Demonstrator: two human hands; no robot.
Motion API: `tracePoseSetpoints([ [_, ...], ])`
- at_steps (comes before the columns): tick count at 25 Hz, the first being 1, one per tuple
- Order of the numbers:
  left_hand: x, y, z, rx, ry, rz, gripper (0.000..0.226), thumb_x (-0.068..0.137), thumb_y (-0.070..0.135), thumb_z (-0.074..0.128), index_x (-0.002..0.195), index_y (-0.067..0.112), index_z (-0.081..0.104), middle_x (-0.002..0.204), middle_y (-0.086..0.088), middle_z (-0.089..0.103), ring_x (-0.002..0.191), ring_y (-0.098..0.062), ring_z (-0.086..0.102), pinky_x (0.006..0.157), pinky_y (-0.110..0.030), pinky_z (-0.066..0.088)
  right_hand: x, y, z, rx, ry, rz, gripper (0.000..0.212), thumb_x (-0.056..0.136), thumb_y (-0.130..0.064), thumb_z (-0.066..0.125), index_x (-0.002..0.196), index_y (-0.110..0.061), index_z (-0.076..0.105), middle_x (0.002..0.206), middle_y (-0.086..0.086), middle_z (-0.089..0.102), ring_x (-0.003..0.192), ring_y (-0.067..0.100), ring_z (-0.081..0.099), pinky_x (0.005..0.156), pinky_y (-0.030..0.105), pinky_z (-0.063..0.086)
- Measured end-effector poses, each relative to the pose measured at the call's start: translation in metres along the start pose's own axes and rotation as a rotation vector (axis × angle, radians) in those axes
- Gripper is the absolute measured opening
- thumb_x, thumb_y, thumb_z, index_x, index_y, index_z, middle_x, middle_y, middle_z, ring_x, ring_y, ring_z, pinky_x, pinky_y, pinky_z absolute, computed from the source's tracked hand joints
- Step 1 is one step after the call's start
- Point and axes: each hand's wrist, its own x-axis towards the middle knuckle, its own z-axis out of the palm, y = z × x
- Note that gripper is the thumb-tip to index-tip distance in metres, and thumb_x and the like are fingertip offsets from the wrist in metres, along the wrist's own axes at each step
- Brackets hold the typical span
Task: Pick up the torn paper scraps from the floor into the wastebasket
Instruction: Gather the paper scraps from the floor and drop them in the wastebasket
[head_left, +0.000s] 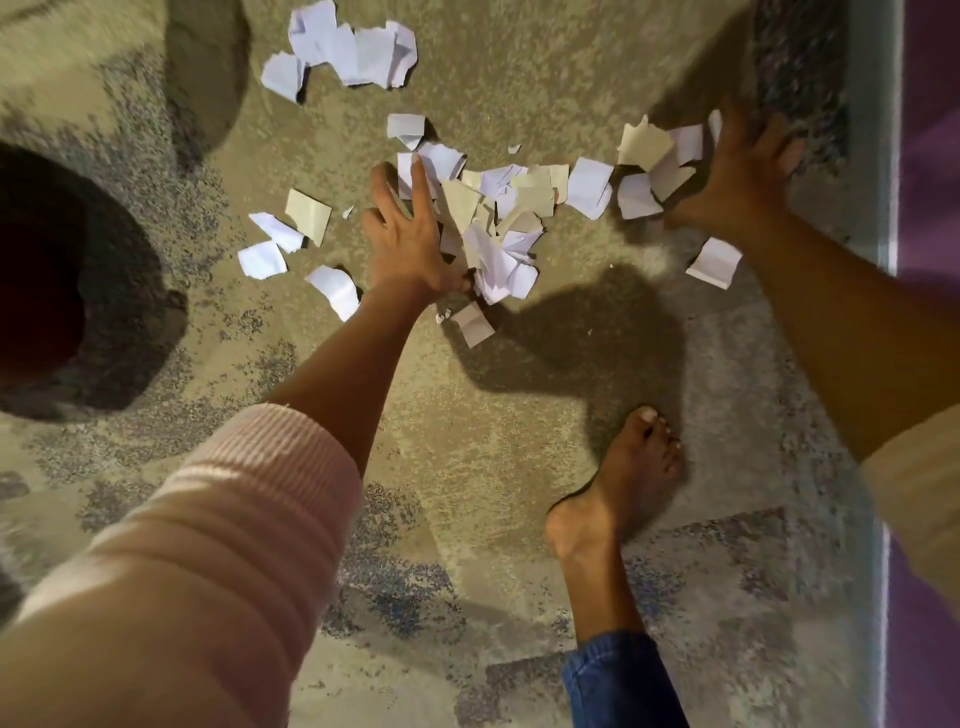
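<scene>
Pink sleeve (208, 519) — scraps (498, 228) between left hand (410, 239) and right hand (737, 176).

1. The rug (519, 467) spreads under me, tan with speckled grey-blue patches, filling nearly all I see.
2. My bare foot (618, 483) stands flat on it at about 5 o'clock, toes pointing toward 12.
3. A blue jeans cuff (618, 675) covers my ankle below that foot, near 6 o'clock.
4. My pink ribbed sleeve (197, 545) is pushed up my forearm, filling the 7 o'clock corner.
5. A purple floor (930, 156) strip runs down the 3 o'clock edge, just beside the rug's pale border.
6. My shadow (587, 338) lies dark on the rug near centre.
</scene>
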Motion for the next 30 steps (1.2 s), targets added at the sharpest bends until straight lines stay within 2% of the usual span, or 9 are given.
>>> tracePoseSetpoints([
  [2,0.006,0.005,-0.003,0.068,0.008,0.070,0.120,0.072,0.032,0.077,0.154,0.009,-0.008,0.156,-0.031,-0.006,0.141,-0.050,0.009,0.111,-0.050,0.025,0.011,0.003,-0.004,0.010,-0.145,0.040,0.109,0.072,-0.037,0.080,0.151,-0.027,0.005,0.157,0.025,-0.003,0.143,0.049,-0.002,0.113,0.058,0.016],
  [4,0.013,0.010,-0.007,0.056,-0.030,0.122,0.115,0.073,0.022,0.075,0.155,0.016,-0.007,0.158,-0.024,-0.002,0.135,-0.048,0.018,0.104,-0.051,0.036,0.012,-0.010,0.001,0.044,-0.234,0.007,0.115,0.068,-0.037,0.083,0.151,-0.029,0.004,0.156,0.024,-0.006,0.143,0.047,-0.005,0.114,0.057,0.015],
  [6,0.016,0.014,-0.012,0.061,-0.064,0.198,0.113,0.072,0.017,0.073,0.155,0.020,-0.004,0.158,-0.019,0.004,0.130,-0.046,0.023,0.099,-0.053,0.043,0.004,-0.032,0.012,0.116,-0.240,-0.060,0.118,0.062,-0.037,0.087,0.149,-0.034,0.008,0.156,0.023,-0.006,0.144,0.044,-0.005,0.117,0.053,0.014],
  [9,0.018,0.016,-0.015,0.098,-0.124,0.316,0.115,0.070,0.017,0.074,0.155,0.019,-0.003,0.155,-0.020,0.009,0.131,-0.045,0.023,0.102,-0.056,0.042,-0.017,-0.068,0.032,0.182,-0.227,-0.185,0.116,0.056,-0.036,0.088,0.146,-0.037,0.016,0.155,0.018,0.000,0.142,0.045,0.000,0.115,0.052,0.011],
  [15,0.013,0.017,-0.010,0.108,-0.223,0.298,0.139,0.052,0.039,0.091,0.154,0.022,-0.002,0.149,-0.021,0.008,0.130,-0.041,0.021,0.089,-0.053,0.049,-0.054,-0.114,0.063,0.145,-0.248,-0.372,0.109,0.055,-0.033,0.084,0.144,-0.036,0.021,0.153,0.011,0.004,0.140,0.037,0.004,0.112,0.047,0.025],
  [18,0.005,0.017,0.002,0.028,-0.100,0.282,0.102,0.062,0.034,0.085,0.144,0.015,0.026,0.143,-0.020,0.021,0.128,-0.038,0.029,0.083,-0.049,0.054,-0.066,-0.118,0.074,0.115,-0.158,-0.419,0.084,0.062,-0.033,0.078,0.135,-0.033,0.037,0.147,0.010,0.019,0.135,0.033,0.019,0.106,0.045,0.038],
  [21,-0.005,0.012,0.016,-0.064,-0.012,0.271,0.059,0.079,0.013,0.062,0.134,0.012,0.040,0.134,-0.017,0.034,0.119,-0.036,0.043,0.079,-0.050,0.053,-0.080,-0.114,0.084,0.164,-0.067,-0.470,0.057,0.068,-0.044,0.053,0.122,-0.024,0.052,0.134,0.014,0.036,0.123,0.035,0.034,0.098,0.044,0.042],
  [27,-0.024,-0.006,0.026,-0.193,-0.036,0.228,0.048,0.082,0.010,0.061,0.129,0.010,0.052,0.125,-0.016,0.051,0.111,-0.036,0.052,0.091,-0.044,0.047,-0.096,-0.109,0.100,0.136,-0.050,-0.477,0.038,0.074,-0.028,0.068,0.110,-0.017,0.060,0.124,0.015,0.050,0.106,0.039,0.050,0.087,0.044,0.047],
  [30,-0.032,-0.024,0.017,-0.244,-0.004,0.189,0.041,0.081,0.008,0.061,0.123,0.006,0.056,0.119,-0.017,0.057,0.110,-0.037,0.053,0.087,-0.043,0.047,-0.105,-0.117,0.092,0.220,-0.064,-0.421,0.036,0.072,-0.008,0.062,0.106,-0.017,0.059,0.121,0.015,0.051,0.106,0.038,0.052,0.088,0.041,0.048],
])
